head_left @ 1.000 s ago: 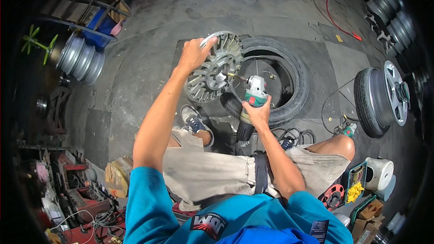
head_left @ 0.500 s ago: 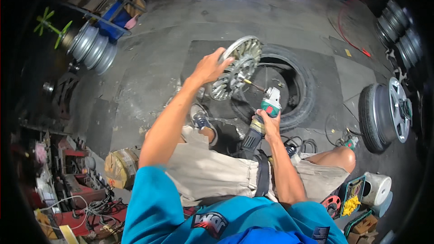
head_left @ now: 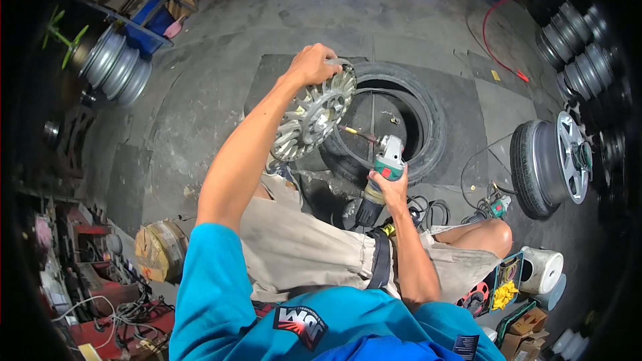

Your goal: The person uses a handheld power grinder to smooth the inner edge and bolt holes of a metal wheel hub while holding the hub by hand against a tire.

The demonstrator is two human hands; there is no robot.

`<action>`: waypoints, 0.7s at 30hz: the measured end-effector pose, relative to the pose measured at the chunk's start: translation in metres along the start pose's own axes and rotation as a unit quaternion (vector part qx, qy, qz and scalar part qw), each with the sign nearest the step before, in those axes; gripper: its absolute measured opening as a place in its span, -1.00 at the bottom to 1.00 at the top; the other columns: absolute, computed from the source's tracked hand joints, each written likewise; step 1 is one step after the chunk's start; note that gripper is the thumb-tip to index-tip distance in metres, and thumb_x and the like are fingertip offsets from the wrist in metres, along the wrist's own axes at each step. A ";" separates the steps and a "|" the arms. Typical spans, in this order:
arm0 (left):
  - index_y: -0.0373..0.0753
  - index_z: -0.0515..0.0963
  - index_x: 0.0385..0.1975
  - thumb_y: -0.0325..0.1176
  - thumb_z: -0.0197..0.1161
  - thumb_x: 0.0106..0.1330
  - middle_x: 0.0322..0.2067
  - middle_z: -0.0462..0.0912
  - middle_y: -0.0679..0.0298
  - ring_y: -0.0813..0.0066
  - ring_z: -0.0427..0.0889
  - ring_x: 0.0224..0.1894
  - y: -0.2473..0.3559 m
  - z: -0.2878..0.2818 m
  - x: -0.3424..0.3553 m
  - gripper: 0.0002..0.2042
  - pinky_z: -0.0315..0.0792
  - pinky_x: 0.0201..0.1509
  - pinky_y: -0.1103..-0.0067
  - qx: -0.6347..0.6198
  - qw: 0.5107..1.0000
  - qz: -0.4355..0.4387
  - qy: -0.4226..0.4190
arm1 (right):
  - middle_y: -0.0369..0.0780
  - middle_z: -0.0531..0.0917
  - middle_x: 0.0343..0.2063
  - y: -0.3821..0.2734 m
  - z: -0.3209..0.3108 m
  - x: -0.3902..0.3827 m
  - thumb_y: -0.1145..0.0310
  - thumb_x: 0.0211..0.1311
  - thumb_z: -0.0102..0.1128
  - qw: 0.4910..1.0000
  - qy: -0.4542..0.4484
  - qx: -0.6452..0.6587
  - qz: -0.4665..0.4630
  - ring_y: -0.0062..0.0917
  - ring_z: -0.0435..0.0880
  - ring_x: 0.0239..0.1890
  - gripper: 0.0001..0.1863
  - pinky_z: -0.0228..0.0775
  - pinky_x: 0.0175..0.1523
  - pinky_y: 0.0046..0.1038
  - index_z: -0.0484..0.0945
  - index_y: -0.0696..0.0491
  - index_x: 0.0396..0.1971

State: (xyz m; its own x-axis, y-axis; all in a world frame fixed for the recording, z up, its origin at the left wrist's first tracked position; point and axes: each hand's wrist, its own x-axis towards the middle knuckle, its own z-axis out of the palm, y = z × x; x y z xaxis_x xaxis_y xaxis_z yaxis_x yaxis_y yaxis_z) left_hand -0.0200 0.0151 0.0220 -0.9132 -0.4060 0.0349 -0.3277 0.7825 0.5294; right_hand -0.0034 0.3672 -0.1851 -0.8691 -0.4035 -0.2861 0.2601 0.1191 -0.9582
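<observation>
My left hand (head_left: 313, 63) is closed over the upper edge of a round, many-spoked metal wheel face (head_left: 319, 119), which it holds tilted above the floor. In my right hand (head_left: 393, 188) is a green, black and silver angle grinder (head_left: 388, 160), gripped round its body. A thin shaft with a yellowish tip (head_left: 350, 130) runs from the grinder's head toward the wheel face. That tip lies close to the wheel face's lower right edge; whether they touch I cannot tell. Beyond both, a black tyre (head_left: 433, 124) lies flat on a dark mat, partly hidden by the wheel face.
To the right stands a tyre with a silver rim (head_left: 543, 164), near a second green power tool (head_left: 498, 206) and coiled cables. Silver rims are stacked at far left (head_left: 115, 67) and far right. A taped roll (head_left: 160, 251) sits by my left side, near red machinery.
The wheel face has moved left and slightly nearer, and its tilt has changed. The grinder's tip, earlier at the hub, is now by the wheel face's edge. The whole view has shifted a little.
</observation>
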 end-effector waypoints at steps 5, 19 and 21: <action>-0.28 0.76 -0.01 -0.13 0.51 0.22 -0.26 0.82 -0.02 0.12 0.80 -0.10 -0.004 0.000 0.008 -0.58 0.57 0.05 0.34 -0.032 0.999 -0.022 0.007 | -0.03 0.57 0.06 -0.031 0.037 0.000 0.17 -0.16 0.71 0.995 0.015 -0.054 -0.084 -0.25 0.56 0.13 -0.08 0.40 0.26 -0.22 0.35 0.15 0.19; -0.40 0.63 0.16 -0.04 0.34 0.43 0.09 0.71 -0.12 0.03 0.74 0.06 -0.016 0.002 -0.005 -0.47 0.54 0.19 0.29 -0.070 0.997 0.040 -0.002 | -0.05 0.62 0.01 -0.019 0.052 0.010 0.15 -0.18 0.71 0.991 0.040 -0.086 -0.090 -0.25 0.63 0.06 -0.07 0.44 0.21 -0.20 0.33 0.15 0.17; -0.39 0.63 0.17 -0.04 0.35 0.43 0.09 0.71 -0.11 0.03 0.74 0.06 -0.011 0.004 -0.005 -0.47 0.54 0.19 0.30 -0.069 0.996 0.051 -0.004 | -0.05 0.63 -0.01 -0.026 0.053 0.011 0.17 -0.17 0.69 0.991 0.050 -0.070 -0.098 -0.24 0.64 0.04 -0.10 0.45 0.20 -0.20 0.33 0.15 0.15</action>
State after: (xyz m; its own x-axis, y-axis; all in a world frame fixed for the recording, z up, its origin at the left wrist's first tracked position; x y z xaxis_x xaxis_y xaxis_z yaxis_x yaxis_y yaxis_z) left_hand -0.0134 0.0107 0.0125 -0.9422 -0.3232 0.0882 -0.1966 0.7466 0.6355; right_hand 0.0029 0.3119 -0.1629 -0.9366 -0.3396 -0.0863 0.0274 0.1743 -0.9843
